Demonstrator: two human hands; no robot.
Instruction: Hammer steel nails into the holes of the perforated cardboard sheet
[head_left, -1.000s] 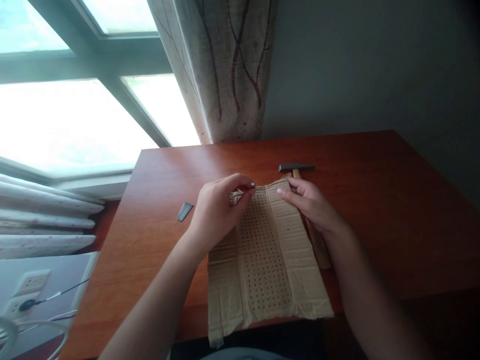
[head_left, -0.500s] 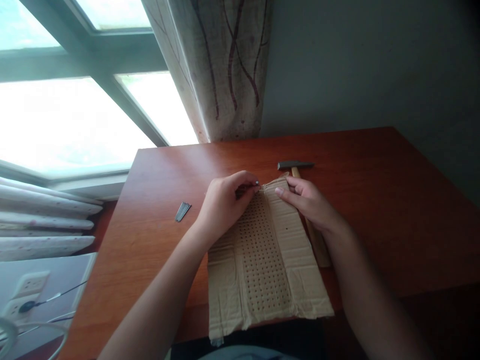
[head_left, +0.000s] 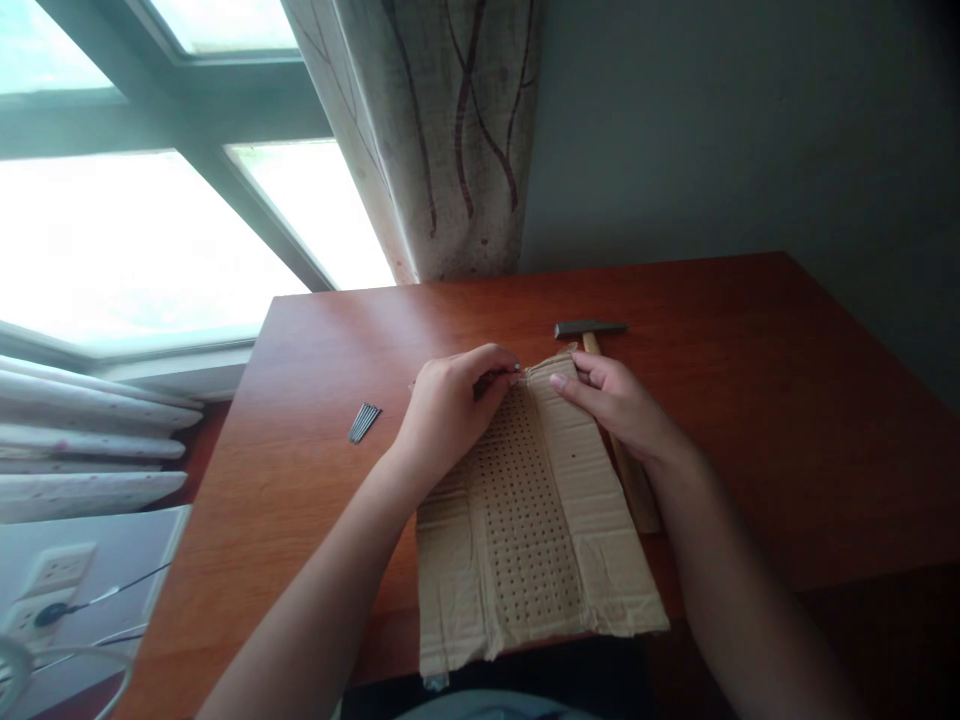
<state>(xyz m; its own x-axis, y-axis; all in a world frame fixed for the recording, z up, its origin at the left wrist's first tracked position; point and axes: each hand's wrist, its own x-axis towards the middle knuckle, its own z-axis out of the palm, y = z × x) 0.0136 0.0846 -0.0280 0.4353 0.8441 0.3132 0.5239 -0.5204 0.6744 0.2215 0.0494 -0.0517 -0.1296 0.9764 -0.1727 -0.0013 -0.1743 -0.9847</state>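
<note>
A piece of brown cardboard [head_left: 611, 530] with rows of small punched holes down its middle lies over the front edge of the table. At its far right corner, my right hand [head_left: 611, 395] grips it, thumb on top and fingers beneath. My left hand [head_left: 457, 405] is closed in a pinch by the far edge, on what looks like a nail [head_left: 516, 367]; only its shiny tip end shows, the rest hidden by the fingers. To the left a row of several nails [head_left: 365, 423] lies on the table. Partly under the cardboard's right side rests a hammer [head_left: 591, 329] with a wooden handle.
The reddish-brown wooden table [head_left: 750, 400] carries all of this. Behind it hangs a patterned curtain [head_left: 465, 140] beside a bright window [head_left: 112, 250]. A wall socket [head_left: 56, 590] with a plug and cables is at the lower left.
Almost nothing differs. My left hand has shifted very slightly to the right at the cardboard's far edge; my right hand keeps its grip.
</note>
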